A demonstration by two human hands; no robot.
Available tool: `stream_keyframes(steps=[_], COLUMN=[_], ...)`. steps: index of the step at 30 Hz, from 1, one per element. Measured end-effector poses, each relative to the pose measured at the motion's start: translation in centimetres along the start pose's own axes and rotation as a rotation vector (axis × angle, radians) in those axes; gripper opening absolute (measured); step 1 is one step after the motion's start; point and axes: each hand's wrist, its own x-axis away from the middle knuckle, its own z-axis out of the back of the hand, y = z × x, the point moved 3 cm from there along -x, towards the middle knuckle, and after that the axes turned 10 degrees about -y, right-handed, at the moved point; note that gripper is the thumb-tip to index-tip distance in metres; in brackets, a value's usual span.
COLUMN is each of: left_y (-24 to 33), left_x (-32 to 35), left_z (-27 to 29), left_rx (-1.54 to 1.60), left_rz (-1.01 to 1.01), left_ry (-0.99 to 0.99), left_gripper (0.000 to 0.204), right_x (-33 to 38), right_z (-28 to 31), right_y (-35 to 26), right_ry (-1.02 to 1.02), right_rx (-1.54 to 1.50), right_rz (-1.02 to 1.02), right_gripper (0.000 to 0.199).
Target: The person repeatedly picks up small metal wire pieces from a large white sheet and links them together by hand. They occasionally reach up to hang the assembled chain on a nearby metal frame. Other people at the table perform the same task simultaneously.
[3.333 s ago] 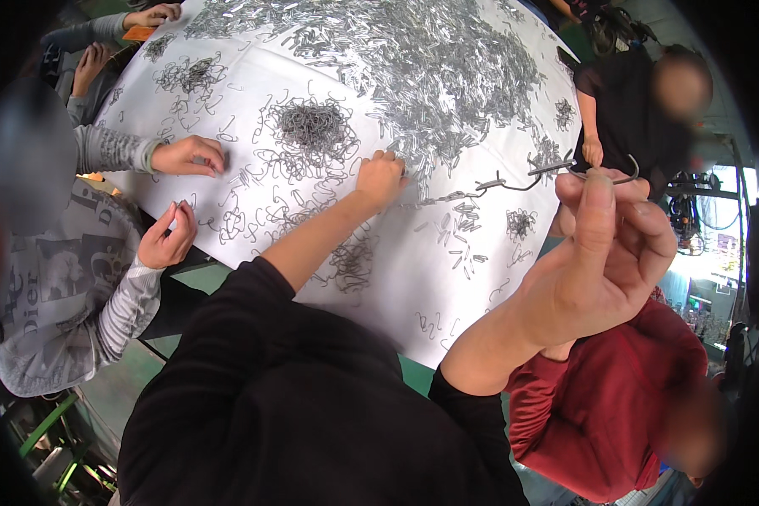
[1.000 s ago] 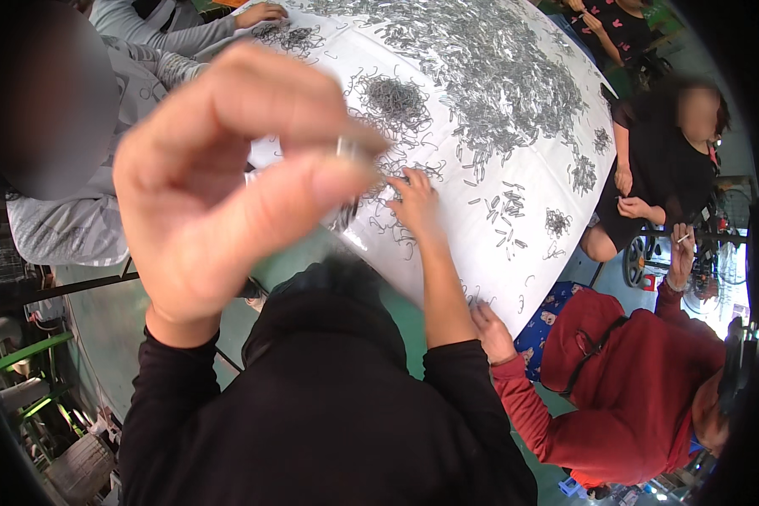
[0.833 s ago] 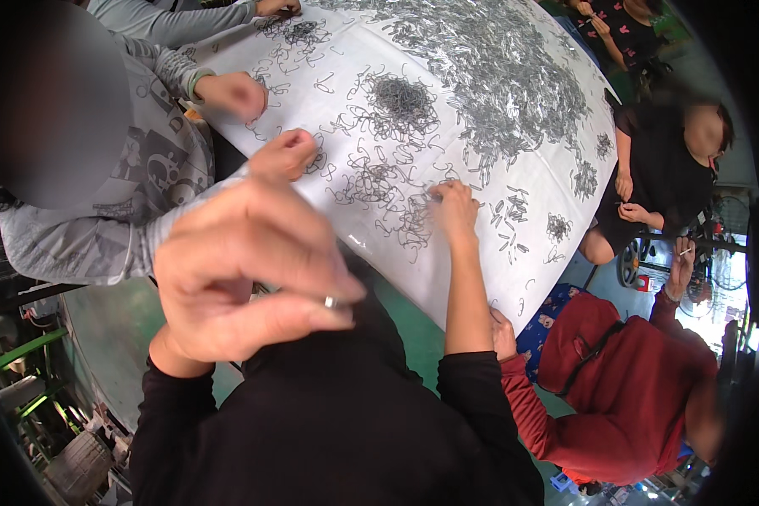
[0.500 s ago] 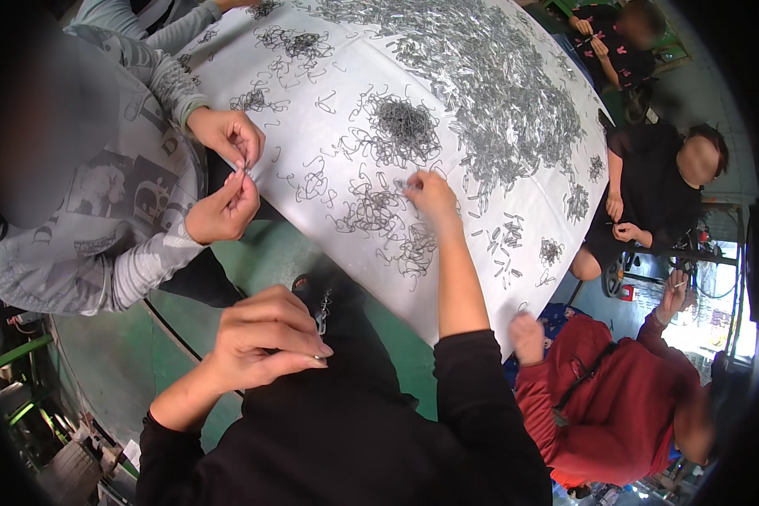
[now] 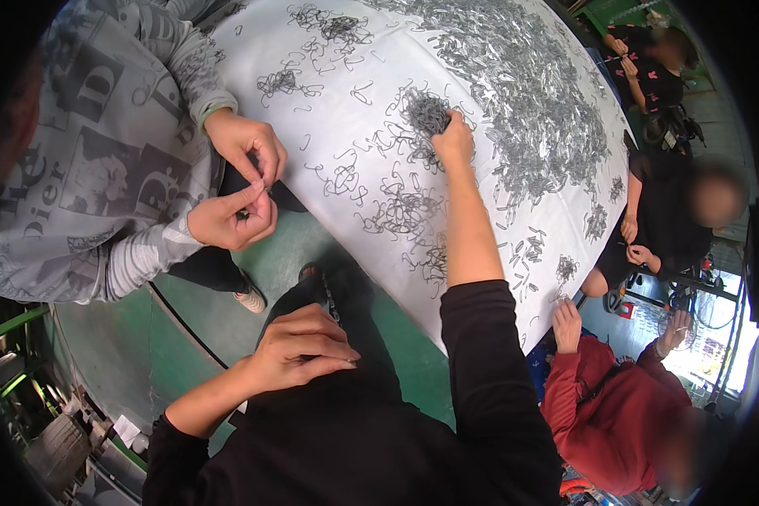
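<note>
Apparently, picking from the dark tangle of bent wire hooks is the step in hand, for the right hand is at that pile's near right edge, its fingertips touching the wire. Those fingers are drawn in rather than spread, yet whether a hook sits between them cannot be told, as the back of the hand covers most of the grip. Well back from this grip, close to the person's body and below the edge of the white-covered table, the left hand makes a narrow pinch, thumb against fingertips; whatever may be at its tips is too small to make out. To the right of the reaching grip spreads a broad heap of flat, silver-grey metal strips, while a looser scatter of hooks lies nearer the body and slightly left. Further left of that scatter, a co-worker's hands meet at the fingertips. As a judgement, the next move calls for a fine thumb-and-finger pinch on one wire and a gentle lift, since interlocked hooks could drag neighbours along.
</note>
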Motion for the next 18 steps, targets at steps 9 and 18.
stream_keyframes(steps=[9, 18], left_y=[-1.5, -2.8], left_x=[0.6, 0.3], left_z=[-0.8, -1.3], left_rx=[0.003, 0.016], left_rz=[0.019, 0.017], left_ry=[0.049, 0.021], left_gripper=[0.018, 0.019], right_x=[3.4, 14.3], right_z=[1.2, -2.7], right_y=[1.0, 3.9], right_ry=[0.271, 0.029], right_rx=[0.037, 0.257], right_rz=[0.392, 0.441], right_gripper=[0.034, 0.051])
